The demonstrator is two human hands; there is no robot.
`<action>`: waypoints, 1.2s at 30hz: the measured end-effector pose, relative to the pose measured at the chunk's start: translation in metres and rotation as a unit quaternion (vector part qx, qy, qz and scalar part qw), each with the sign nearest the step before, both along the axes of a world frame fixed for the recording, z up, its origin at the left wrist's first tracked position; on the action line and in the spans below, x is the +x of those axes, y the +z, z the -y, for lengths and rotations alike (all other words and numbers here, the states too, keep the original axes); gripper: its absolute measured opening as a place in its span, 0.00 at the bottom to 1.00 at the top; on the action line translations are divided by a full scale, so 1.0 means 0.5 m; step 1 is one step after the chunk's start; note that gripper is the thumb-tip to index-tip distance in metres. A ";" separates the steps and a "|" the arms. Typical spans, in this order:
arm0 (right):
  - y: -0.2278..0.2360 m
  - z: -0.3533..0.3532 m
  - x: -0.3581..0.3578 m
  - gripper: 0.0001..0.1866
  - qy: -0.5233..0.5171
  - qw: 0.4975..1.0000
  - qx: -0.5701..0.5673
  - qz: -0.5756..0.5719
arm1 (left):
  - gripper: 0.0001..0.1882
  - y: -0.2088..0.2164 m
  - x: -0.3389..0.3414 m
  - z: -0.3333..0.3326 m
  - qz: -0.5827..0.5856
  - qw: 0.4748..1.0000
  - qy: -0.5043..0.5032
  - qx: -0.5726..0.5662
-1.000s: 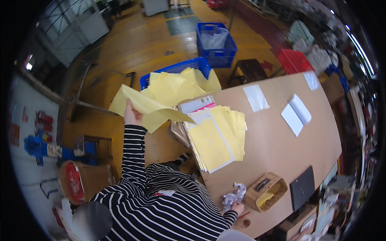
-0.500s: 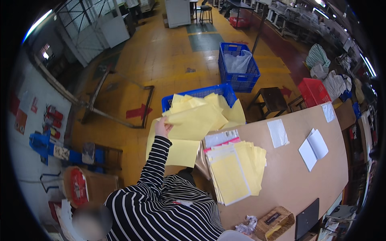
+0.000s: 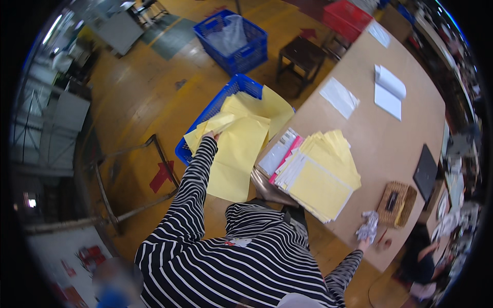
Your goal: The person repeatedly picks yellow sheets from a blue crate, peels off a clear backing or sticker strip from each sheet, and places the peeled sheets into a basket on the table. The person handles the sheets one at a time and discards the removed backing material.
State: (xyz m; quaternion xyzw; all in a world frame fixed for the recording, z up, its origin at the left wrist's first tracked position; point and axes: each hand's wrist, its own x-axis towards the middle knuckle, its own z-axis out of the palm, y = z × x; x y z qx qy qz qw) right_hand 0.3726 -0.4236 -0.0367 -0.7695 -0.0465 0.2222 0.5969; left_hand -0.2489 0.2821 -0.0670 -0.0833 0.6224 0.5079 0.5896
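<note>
My left hand [image 3: 213, 136] grips the edge of a large yellow paper sheet [image 3: 233, 154]; the sheet partly hides its fingers. This sheet hangs over the near side of a blue crate [image 3: 189, 134], in which more yellow sheets [image 3: 246, 105] lie loosely heaped. At the table's near right, my right hand [image 3: 364, 245] is against a crumpled whitish wad [image 3: 367, 226]. It is too small in the picture to tell whether its fingers close on the wad. Between my hands, a fanned stack of yellow and white sheets [image 3: 323, 179] lies on the table [image 3: 377, 154].
A wicker basket [image 3: 394, 205], a dark flat panel [image 3: 425, 172], an open notebook [image 3: 389, 95] and a white sheet [image 3: 339, 97] are on the table. Beyond stand a second blue crate [image 3: 239, 59], a stool [image 3: 302, 56] and a red crate [image 3: 346, 20]. A metal frame [image 3: 105, 190] stands left.
The view has turned toward the right. My right hand has come into sight at the crumpled wad. My left hand still holds yellow paper, now lower over the crate's near side.
</note>
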 end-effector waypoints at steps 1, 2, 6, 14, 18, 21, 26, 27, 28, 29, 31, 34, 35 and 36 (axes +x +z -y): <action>0.010 0.008 -0.018 0.25 -0.029 0.996 -0.083 0.023 | 0.17 -0.011 0.003 -0.026 0.020 0.999 0.021 -0.034; 0.021 0.009 -0.029 0.26 -0.053 0.984 -0.165 0.045 | 0.18 -0.020 0.016 -0.044 -0.022 1.000 0.001 -0.010; 0.065 -0.012 -0.054 0.24 -0.153 0.944 -0.291 0.031 | 0.21 -0.001 0.047 -0.100 -0.236 0.953 -0.182 0.051; 0.083 -0.033 -0.024 0.20 -0.165 0.937 -0.296 0.086 | 0.38 -0.052 0.054 -0.079 -0.348 0.655 -0.670 -0.034; 0.095 -0.055 -0.014 0.19 -0.114 0.945 -0.278 0.131 | 0.32 -0.161 0.043 0.156 -0.388 0.549 -0.739 -0.045; 0.109 -0.108 -0.044 0.19 -0.065 0.942 -0.287 0.159 | 0.26 -0.186 0.025 0.340 -0.332 0.483 -0.810 -0.036; 0.130 -0.265 -0.172 0.17 0.102 0.925 -0.285 0.230 | 0.38 -0.153 0.036 0.545 -0.396 0.593 -0.699 -0.061; 0.126 -0.308 -0.209 0.17 0.132 0.917 -0.307 0.219 | 0.42 -0.138 0.037 0.557 -0.402 0.588 -0.693 -0.107; 0.128 -0.343 -0.250 0.16 0.180 0.926 -0.266 0.200 | 0.40 -0.121 0.049 0.565 -0.425 0.614 -0.656 -0.112; 0.119 -0.393 -0.293 0.15 0.198 0.941 -0.219 0.168 | 0.37 -0.103 0.062 0.565 -0.454 0.622 -0.634 -0.069; 0.122 -0.463 -0.357 0.16 0.358 0.867 -0.220 0.268 | 0.33 -0.063 0.105 0.546 -0.470 0.636 -0.610 0.044; 0.121 -0.556 -0.408 0.21 0.471 0.808 -0.209 0.285 | 0.26 0.006 0.201 0.491 -0.468 0.625 -0.570 0.256; 0.119 -0.583 -0.416 0.24 0.486 0.789 -0.207 0.313 | 0.27 0.029 0.236 0.466 -0.476 0.593 -0.593 0.265; 0.115 -0.606 -0.420 0.25 0.480 0.785 -0.213 0.329 | 0.28 0.053 0.270 0.449 -0.539 0.523 -0.569 0.335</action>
